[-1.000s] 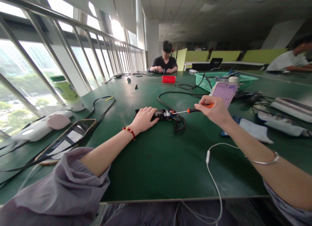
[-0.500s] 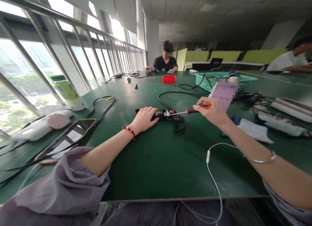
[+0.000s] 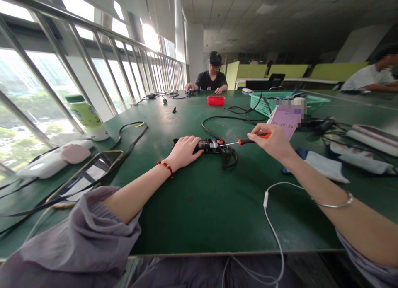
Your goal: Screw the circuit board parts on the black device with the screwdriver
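My left hand [image 3: 185, 149] is wrapped over a long black device [image 3: 203, 146] lying on the green table and presses it down. The device's uncovered right end shows metal parts and thin coloured wires, and a black cable [image 3: 230, 157] loops beside it. Between its fingertips my right hand [image 3: 270, 141] pinches the orange and black handle of a screwdriver [image 3: 245, 141]. The thin shaft points left, and its tip is at the device's open wired end. Whether it sits in a screw is too small to tell. My left palm hides much of the device's left part.
Behind my right hand a phone [image 3: 284, 120] leans near a green basket [image 3: 259, 104]. A red box [image 3: 215, 100] stands farther back, before a person [image 3: 211, 78] seated opposite. A bottle [image 3: 88, 118], a phone [image 3: 90, 176] and straps lie left; a white earphone cable [image 3: 270, 221] runs at front right.
Hardly anything differs: both hands keep their places, the left on the device and the right on the screwdriver. The whole view has shifted very slightly.
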Action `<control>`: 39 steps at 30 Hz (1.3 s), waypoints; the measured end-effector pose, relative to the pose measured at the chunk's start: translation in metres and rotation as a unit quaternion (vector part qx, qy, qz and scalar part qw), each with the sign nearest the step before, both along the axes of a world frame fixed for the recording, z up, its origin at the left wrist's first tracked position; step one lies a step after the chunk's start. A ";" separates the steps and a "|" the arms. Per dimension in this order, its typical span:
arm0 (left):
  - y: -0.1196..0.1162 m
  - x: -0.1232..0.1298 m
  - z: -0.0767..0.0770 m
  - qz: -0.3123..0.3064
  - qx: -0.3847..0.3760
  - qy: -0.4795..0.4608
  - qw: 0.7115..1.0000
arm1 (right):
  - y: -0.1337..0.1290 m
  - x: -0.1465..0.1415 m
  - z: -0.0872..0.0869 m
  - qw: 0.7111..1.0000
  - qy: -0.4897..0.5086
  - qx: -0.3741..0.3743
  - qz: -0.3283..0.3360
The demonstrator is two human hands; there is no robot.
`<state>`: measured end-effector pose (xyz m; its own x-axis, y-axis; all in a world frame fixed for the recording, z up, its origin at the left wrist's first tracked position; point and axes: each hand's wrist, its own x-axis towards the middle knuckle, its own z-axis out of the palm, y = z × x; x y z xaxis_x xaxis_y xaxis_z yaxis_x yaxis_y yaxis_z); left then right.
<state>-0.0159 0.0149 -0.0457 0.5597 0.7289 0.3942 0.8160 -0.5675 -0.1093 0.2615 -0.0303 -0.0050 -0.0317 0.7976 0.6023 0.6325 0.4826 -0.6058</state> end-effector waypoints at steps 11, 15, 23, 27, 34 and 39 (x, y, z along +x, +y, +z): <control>0.000 0.000 -0.001 -0.004 0.001 0.000 1.000 | -0.008 -0.010 -0.001 0.996 0.046 0.064 0.033; 0.001 -0.001 -0.001 -0.003 0.008 0.003 1.000 | -0.009 -0.008 0.000 0.998 0.053 0.014 0.026; 0.001 0.000 0.000 0.000 0.005 0.006 1.000 | -0.003 -0.008 -0.007 0.986 0.106 0.124 0.038; 0.000 0.000 0.000 0.002 0.006 0.007 1.000 | -0.008 -0.012 -0.006 0.992 0.071 0.105 0.011; 0.000 0.000 0.000 0.004 0.008 0.010 1.000 | -0.007 -0.013 -0.008 0.970 0.035 0.240 0.008; 0.000 0.000 0.000 0.004 0.006 0.011 1.000 | -0.008 -0.014 -0.010 0.982 0.017 0.188 -0.010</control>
<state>-0.0160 0.0151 -0.0454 0.5626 0.7286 0.3908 0.8180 -0.5592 -0.1349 0.2471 -0.0388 -0.0151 0.0071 0.5183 0.8552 0.6258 0.6648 -0.4080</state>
